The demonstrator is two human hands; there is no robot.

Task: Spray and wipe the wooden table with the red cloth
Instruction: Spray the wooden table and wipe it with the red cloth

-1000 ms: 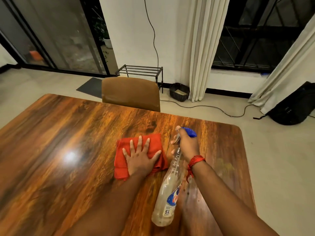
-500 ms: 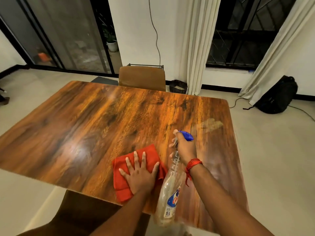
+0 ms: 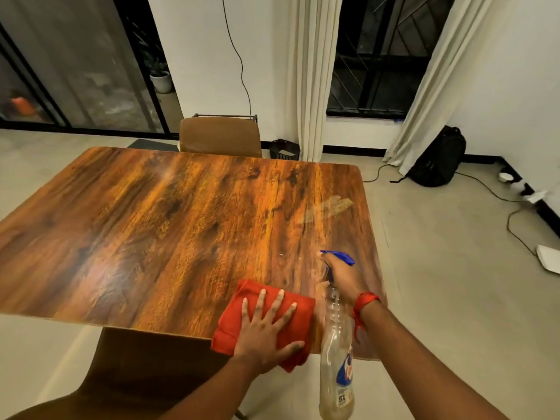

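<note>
Wiping step: my left hand (image 3: 266, 331) lies flat, fingers spread, pressing the red cloth (image 3: 263, 319) at the wooden table's (image 3: 169, 225) near edge, while my right hand (image 3: 342, 278) is wrapped around the spray bottle's (image 3: 336, 368) neck. Next I'd judge a sweep outward. The cloth's folded, overhanging the edge slightly; a streak shows far right.

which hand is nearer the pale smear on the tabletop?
Right. The right hand, gripping the spray bottle, sits just below the smear. The left hand is farther back, flat on the red cloth.
</note>
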